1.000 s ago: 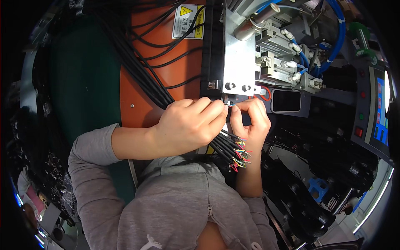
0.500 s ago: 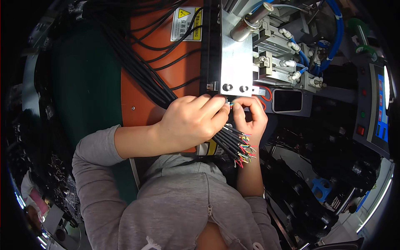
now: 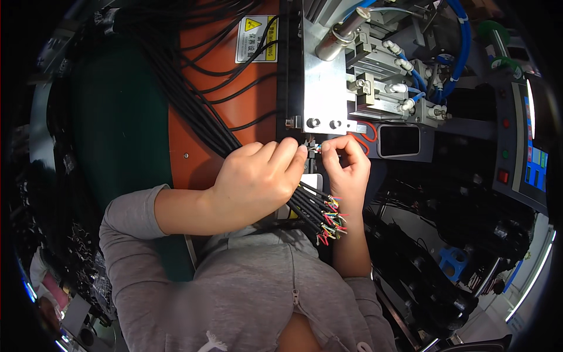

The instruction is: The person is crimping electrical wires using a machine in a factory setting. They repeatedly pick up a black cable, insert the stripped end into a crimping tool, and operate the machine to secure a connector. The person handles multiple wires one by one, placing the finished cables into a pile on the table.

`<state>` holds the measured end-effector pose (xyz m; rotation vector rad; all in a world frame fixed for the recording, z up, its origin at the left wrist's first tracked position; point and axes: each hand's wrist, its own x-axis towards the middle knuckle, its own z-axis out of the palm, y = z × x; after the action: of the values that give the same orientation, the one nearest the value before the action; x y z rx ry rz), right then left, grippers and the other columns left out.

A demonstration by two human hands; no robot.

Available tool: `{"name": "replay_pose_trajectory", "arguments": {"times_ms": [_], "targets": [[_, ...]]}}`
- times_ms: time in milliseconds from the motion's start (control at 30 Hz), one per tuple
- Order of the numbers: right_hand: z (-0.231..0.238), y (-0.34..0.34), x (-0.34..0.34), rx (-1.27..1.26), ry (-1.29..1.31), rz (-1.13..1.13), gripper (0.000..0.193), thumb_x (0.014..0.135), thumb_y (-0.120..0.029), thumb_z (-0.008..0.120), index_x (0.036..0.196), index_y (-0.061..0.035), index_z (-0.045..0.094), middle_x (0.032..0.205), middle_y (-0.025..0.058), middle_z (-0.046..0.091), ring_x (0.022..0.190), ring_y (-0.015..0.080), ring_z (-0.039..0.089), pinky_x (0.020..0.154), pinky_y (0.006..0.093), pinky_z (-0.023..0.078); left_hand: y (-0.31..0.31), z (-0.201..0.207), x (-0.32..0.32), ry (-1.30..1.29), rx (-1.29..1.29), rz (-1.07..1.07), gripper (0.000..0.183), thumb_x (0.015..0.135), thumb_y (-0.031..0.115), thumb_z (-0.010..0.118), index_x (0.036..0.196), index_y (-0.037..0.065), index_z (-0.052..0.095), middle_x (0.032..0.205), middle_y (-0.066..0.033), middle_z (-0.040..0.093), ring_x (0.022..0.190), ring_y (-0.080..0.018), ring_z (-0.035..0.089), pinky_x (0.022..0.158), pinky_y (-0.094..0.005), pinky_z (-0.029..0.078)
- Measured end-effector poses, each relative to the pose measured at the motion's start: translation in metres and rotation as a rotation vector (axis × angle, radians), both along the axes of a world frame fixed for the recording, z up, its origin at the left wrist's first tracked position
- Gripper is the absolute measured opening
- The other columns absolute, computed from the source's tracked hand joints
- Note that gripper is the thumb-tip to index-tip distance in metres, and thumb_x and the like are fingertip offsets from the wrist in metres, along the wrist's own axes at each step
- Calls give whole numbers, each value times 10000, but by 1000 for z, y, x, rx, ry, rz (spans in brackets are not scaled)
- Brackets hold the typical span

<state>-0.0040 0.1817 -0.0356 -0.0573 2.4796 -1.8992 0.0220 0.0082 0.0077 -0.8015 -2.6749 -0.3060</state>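
My left hand (image 3: 255, 179) is closed in a pinch at the front of the metal machine head, on what appears to be one black cable's end. Thin coloured wires (image 3: 317, 148) bridge the small gap to my right hand (image 3: 349, 167), whose thumb and forefinger pinch their tips. Just below the fingertips shows a small dark fixture (image 3: 311, 166). A bundle of black braided cables (image 3: 202, 111) runs from the upper left beneath my left hand. Its cut ends (image 3: 331, 220), with red, yellow, white and green wires fanned out, emerge above my right forearm.
The silver machine head (image 3: 325, 88) with pneumatic cylinders and blue hoses stands directly ahead. Red-handled scissors (image 3: 369, 134) and a phone (image 3: 399, 141) lie right of it. A control panel (image 3: 528, 146) is at far right. Several loose cables cross the orange surface (image 3: 193, 155).
My fingertips have drawn slightly apart, so the coloured wires and the fixture below them show more. The whole view has shifted a little. Both hands keep their pinch.
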Motion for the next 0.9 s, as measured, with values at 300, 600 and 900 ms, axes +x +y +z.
{"name": "replay_pose_trajectory", "arguments": {"times_ms": [300, 600, 900], "targets": [[21, 32, -9, -210, 462, 546, 270, 599, 56, 711, 863, 3, 699, 805, 99, 672, 758, 216, 625, 693, 304, 483, -6, -1, -7, -57, 108, -126, 316, 715, 144, 672, 1004, 18, 654, 783, -30, 541, 628, -111, 548, 526, -232, 438], [36, 2, 10, -295, 294, 148, 185, 653, 59, 763, 800, 17, 658, 799, 110, 663, 714, 197, 627, 652, 273, 492, -8, -3, -13, -25, 495, -283, 212, 721, 115, 690, 899, 6, 652, 770, -67, 624, 590, -162, 606, 454, -261, 448], [30, -1, 6, -297, 326, 193, 146, 706, 40, 733, 830, 34, 657, 814, 116, 651, 744, 196, 613, 687, 285, 489, -5, -1, -13, 54, 498, -232, 179, 694, 121, 660, 839, 28, 613, 691, -22, 504, 550, -135, 535, 436, -259, 423]]}}
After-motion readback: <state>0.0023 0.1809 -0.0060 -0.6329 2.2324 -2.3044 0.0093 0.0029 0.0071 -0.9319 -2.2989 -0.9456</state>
